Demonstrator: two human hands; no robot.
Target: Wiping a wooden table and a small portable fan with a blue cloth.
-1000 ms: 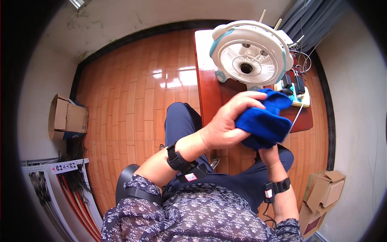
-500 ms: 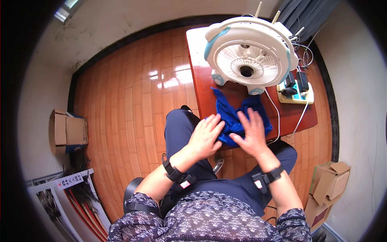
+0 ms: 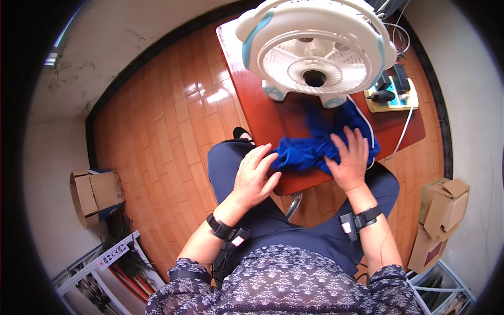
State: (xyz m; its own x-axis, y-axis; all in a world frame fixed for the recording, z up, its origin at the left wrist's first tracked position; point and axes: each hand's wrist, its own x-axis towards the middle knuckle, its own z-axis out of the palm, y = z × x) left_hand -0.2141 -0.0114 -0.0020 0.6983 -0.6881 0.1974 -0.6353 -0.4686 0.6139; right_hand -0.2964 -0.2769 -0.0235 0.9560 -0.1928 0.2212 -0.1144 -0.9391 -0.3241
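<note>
A crumpled blue cloth [image 3: 304,153] lies on the red-brown table [image 3: 294,184] near its front edge, part of it reaching back toward the fan. My left hand [image 3: 253,176] is at the cloth's left end, fingers apart, the fingertips close to its edge; whether they touch it is unclear. On the right, my right hand [image 3: 348,160] rests against the cloth with its fingers spread. Behind the cloth stands a white table fan [image 3: 315,63] with light-blue trim and bear-like feet.
A power strip [image 3: 391,94] with black plugs sits at the table's right, and a white cord [image 3: 371,131] curves down beside the cloth. Cardboard boxes stand at the left [image 3: 97,194] and right [image 3: 441,220]. My knees are at the table's front.
The cloth has shifted and bunched into a wider shape, with folds changed. My hands have moved farther apart, the left one leftward and the right one rightward. The view has tilted too.
</note>
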